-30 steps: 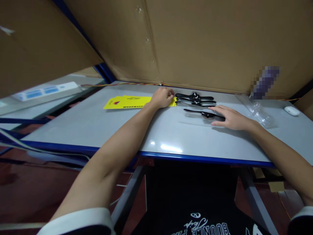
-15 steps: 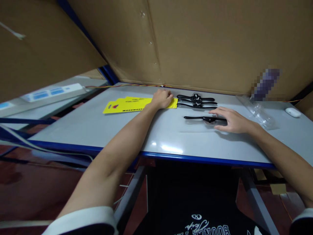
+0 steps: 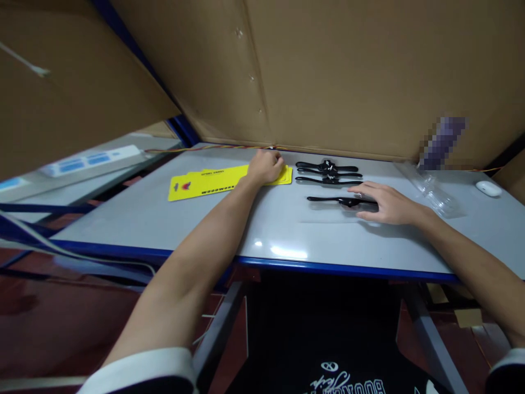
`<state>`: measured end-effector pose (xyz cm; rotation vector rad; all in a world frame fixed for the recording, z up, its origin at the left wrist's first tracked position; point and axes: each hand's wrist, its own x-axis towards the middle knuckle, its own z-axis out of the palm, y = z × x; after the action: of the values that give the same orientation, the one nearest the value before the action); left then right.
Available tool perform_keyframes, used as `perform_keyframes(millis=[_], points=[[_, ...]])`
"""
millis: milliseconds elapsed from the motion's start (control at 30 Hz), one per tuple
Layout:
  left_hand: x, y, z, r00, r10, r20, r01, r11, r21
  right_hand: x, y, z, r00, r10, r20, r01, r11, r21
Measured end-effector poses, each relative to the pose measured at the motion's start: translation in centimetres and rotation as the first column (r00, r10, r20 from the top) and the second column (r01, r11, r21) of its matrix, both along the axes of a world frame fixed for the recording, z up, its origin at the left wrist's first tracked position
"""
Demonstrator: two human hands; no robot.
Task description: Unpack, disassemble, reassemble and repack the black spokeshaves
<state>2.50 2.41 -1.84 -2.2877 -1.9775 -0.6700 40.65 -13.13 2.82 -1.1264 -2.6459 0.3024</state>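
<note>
My left hand [image 3: 265,166] rests with curled fingers on the right end of a stack of yellow cards [image 3: 205,182] lying on the grey table [image 3: 164,219]. My right hand [image 3: 385,203] lies flat with its fingers on the right end of a long black tool [image 3: 334,201], which sits on a clear plastic sheet [image 3: 324,214]. Two more black tools [image 3: 328,171] lie side by side just behind it, between my two hands.
Crumpled clear plastic packaging [image 3: 430,189] lies at the right, with a white mouse [image 3: 489,188] beyond it. Cardboard walls [image 3: 348,76] close off the back and upper left. A white power strip [image 3: 90,160] lies on the neighbouring table at left.
My left hand has shifted the yellow cards slightly left and toward the back. My right hand has drawn the single black tool a little nearer, away from the other two.
</note>
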Motion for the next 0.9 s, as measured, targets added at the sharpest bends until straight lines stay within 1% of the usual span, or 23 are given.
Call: perform_keyframes(millis=[100, 200, 300, 367, 433, 533, 633, 733, 800, 900], points=[[0.3, -0.9, 1.0, 1.0, -0.008, 0.02, 0.006, 0.995, 0.095, -0.1, -0.2, 0.4, 0.999, -0.019, 0.035, 0.02, 1.0, -0.013], [1.0, -1.9, 2.6, 0.999, -0.032, 0.029, 0.027, 0.988, 0.153, 0.0, -0.4, 0.8, 0.998, -0.04, 0.047, 0.041, 0.999, -0.034], [2.0, -3.0, 3.9, 0.984, -0.178, 0.023, 0.169, 0.961, 0.22, 0.2, -0.4, 1.0, 0.999, -0.047, 0.026, 0.048, 0.998, -0.041], [2.8, -3.8, 4.4, 0.969, -0.246, 0.002, 0.237, 0.94, 0.247, 0.4, -0.3, 1.1, 0.998, -0.055, 0.026, 0.056, 0.997, -0.049], [3.8, -4.7, 4.8, 0.957, -0.29, -0.026, 0.288, 0.928, 0.237, 0.5, -0.2, 1.0, 0.998, -0.06, 0.03, 0.062, 0.996, -0.06], [5.3, -6.4, 5.4, 0.925, -0.374, -0.063, 0.379, 0.913, 0.148, 0.7, 0.0, 1.0, 0.997, -0.068, 0.03, 0.07, 0.995, -0.065], [6.4, -8.2, 6.4, 0.893, -0.444, -0.077, 0.449, 0.89, 0.075, 0.7, 0.2, 1.0, 0.997, -0.075, 0.033, 0.077, 0.995, -0.058], [6.6, -9.0, 7.1, 0.892, -0.442, -0.095, 0.449, 0.891, 0.069, 0.7, 0.3, 1.0, 0.996, -0.083, 0.039, 0.085, 0.995, -0.052], [6.1, -8.6, 7.2, 0.912, -0.402, -0.084, 0.408, 0.91, 0.074, 0.7, 0.3, 1.0, 0.995, -0.087, 0.044, 0.09, 0.994, -0.054], [5.1, -7.5, 6.9, 0.947, -0.321, -0.034, 0.322, 0.945, 0.048, 0.8, 0.4, 0.9, 0.996, -0.075, 0.043, 0.076, 0.996, -0.046]])
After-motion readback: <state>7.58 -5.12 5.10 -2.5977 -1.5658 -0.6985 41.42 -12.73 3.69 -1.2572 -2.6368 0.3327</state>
